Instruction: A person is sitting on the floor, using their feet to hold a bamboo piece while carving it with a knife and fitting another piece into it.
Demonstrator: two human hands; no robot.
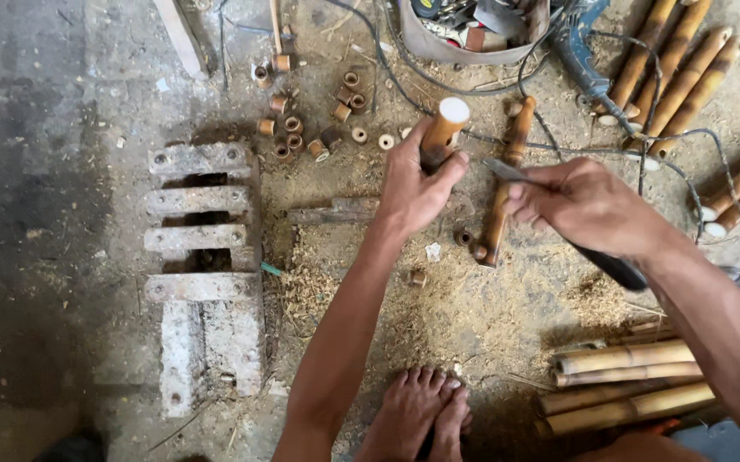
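Left hand grips short bamboo piece upright-tilted, cut end up and away; right hand clamps black-handled knife, blade tip pointing left, just beside the piece, over sawdust floor.

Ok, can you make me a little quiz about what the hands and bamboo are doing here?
1. True or false: the left hand holds a short bamboo piece upright.
2. What does the right hand grip: A) a knife with a dark handle, B) a hammer, C) a brush?
3. Fill in: many small bamboo rings lie on the ____.

Key
1. True.
2. A; its blade points toward the bamboo piece.
3. Ground, above the grey metal frame.
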